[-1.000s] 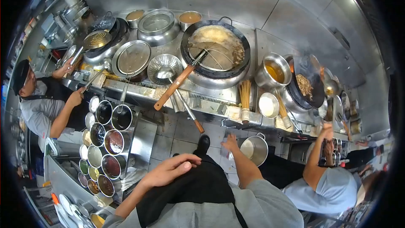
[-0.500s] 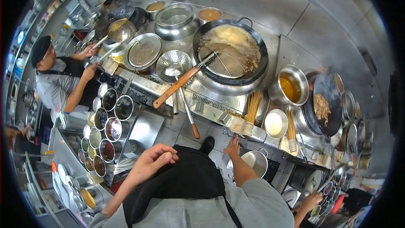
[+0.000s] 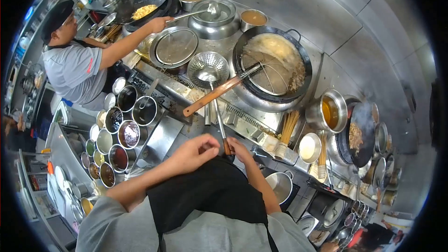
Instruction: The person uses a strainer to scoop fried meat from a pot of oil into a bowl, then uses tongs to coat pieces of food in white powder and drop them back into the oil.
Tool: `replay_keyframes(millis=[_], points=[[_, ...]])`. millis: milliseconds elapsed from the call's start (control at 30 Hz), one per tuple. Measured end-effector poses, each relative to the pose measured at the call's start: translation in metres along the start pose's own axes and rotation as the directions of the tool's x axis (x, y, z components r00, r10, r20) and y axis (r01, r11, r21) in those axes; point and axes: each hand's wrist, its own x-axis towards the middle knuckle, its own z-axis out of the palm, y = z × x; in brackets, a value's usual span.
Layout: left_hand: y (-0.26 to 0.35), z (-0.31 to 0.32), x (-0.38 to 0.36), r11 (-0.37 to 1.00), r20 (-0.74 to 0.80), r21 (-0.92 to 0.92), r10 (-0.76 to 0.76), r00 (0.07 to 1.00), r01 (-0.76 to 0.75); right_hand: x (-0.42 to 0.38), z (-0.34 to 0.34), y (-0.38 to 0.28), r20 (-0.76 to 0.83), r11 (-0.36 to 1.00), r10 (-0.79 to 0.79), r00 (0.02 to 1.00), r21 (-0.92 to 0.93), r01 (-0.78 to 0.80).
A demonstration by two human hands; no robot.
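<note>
My left hand (image 3: pixel 197 153) hangs in front of the black apron, fingers loosely curled with a gap to the thumb and nothing visible between them. Beside it, my right hand (image 3: pixel 240 150) is at the wooden grip of a perforated ladle (image 3: pixel 208 70), its fingers closed around the end. The ladle's bowl rests on the stove ledge. To its right, a wire skimmer (image 3: pixel 268 78) with a long wooden handle lies across a big wok (image 3: pixel 305 67) of bubbling, foamy liquid.
Sauce pots (image 3: pixel 129 133) crowd the left counter. A co-worker (image 3: pixel 77 60) holds a ladle over a steel pot (image 3: pixel 212 30). A steel pot of amber liquid (image 3: pixel 330 113), bamboo brushes (image 3: pixel 287 130), a white bowl (image 3: pixel 309 148) and a smoking wok (image 3: pixel 366 133) stand to the right.
My right hand has come inward from the right to the perforated ladle's grip. My left hand has moved right and forward. The co-worker's arm now reaches over the back pot. The view has shifted.
</note>
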Motion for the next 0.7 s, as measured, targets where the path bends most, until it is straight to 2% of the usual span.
replay_keyframes(millis=[33, 67, 100, 133, 167, 200, 267, 300, 333, 400, 433, 467, 533, 567, 600, 633, 667, 700], points=[[-0.004, -0.01, 0.013, 0.989, -0.047, 0.112, 0.099, 0.994, -0.094, 0.0, 0.017, -0.017, 0.08, 0.999, -0.038, 0.996, -0.017, 0.039], [-0.009, -0.019, 0.027, 0.957, -0.078, 0.226, 0.207, 0.975, -0.185, 0.007, 0.027, -0.027, -0.044, 0.954, -0.022, 0.999, -0.299, 0.008], [-0.017, -0.03, 0.042, 0.908, -0.099, 0.382, 0.223, 0.97, -0.17, 0.01, 0.036, -0.036, -0.172, 0.835, -0.037, 0.984, -0.546, -0.064], [-0.032, -0.04, 0.058, 0.823, -0.134, 0.526, 0.33, 0.935, -0.215, 0.006, 0.046, -0.042, -0.308, 0.599, -0.388, 0.869, -0.8, -0.016], [-0.046, -0.05, 0.075, 0.714, -0.155, 0.657, 0.441, 0.884, -0.241, 0.002, 0.047, -0.048, -0.336, 0.605, -0.398, 0.854, -0.795, -0.031], [-0.053, -0.059, 0.088, 0.738, -0.167, 0.648, 0.378, 0.911, -0.187, -0.004, 0.045, -0.051, -0.347, 0.582, -0.393, 0.851, -0.811, -0.062], [-0.08, -0.071, 0.116, 0.668, -0.201, 0.736, 0.371, 0.907, -0.11, -0.03, 0.046, -0.053, -0.38, 0.579, -0.369, 0.848, -0.808, -0.11], [-0.084, -0.075, 0.126, 0.64, -0.2, 0.767, 0.305, 0.931, -0.045, -0.043, 0.042, -0.045, -0.379, 0.553, -0.422, 0.824, -0.828, -0.098], [-0.09, -0.077, 0.135, 0.645, -0.184, 0.761, 0.31, 0.933, -0.064, -0.057, 0.034, -0.033, -0.374, 0.522, -0.471, 0.799, -0.848, -0.089], [-0.106, -0.081, 0.152, 0.608, -0.204, 0.788, 0.102, 0.974, 0.102, -0.099, 0.034, -0.027, -0.473, 0.578, -0.401, 0.784, -0.795, -0.184], [-0.118, -0.085, 0.161, 0.667, -0.169, 0.734, -0.003, 0.986, 0.128, -0.117, 0.031, -0.014, -0.523, 0.64, -0.365, 0.77, -0.742, -0.2], [-0.128, -0.088, 0.168, 0.669, -0.155, 0.734, -0.004, 0.988, 0.118, -0.133, 0.028, 0.001, -0.569, 0.7, -0.326, 0.755, -0.682, -0.212], [-0.141, -0.093, 0.178, 0.672, -0.062, 0.73, -0.117, 0.991, 0.125, -0.175, 0.037, 0.012, -0.607, 0.693, -0.411, 0.68, -0.693, -0.2], [-0.139, -0.096, 0.179, 0.672, -0.048, 0.731, -0.116, 0.992, 0.114, -0.193, 0.038, 0.024, -0.641, 0.715, -0.414, 0.647, -0.668, -0.204], [-0.134, -0.099, 0.177, 0.714, -0.042, 0.697, -0.044, 0.998, 0.061, -0.211, 0.038, 0.037, -0.675, 0.739, -0.413, 0.612, -0.641, -0.207], [-0.127, -0.103, 0.174, 0.749, -0.036, 0.662, 0.027, 0.999, 0.004, -0.228, 0.036, 0.054, -0.69, 0.801, -0.412, 0.595, -0.586, -0.125], [-0.107, -0.111, 0.171, 0.796, -0.009, 0.605, 0.021, 1.0, -0.011, -0.246, 0.049, 0.043, -0.715, 0.852, -0.403, 0.572, -0.521, -0.052], [-0.091, -0.118, 0.174, 0.839, 0.014, 0.544, 0.017, 1.0, -0.022, -0.26, 0.059, 0.036, -0.734, 0.836, -0.425, 0.53, -0.543, -0.081]])
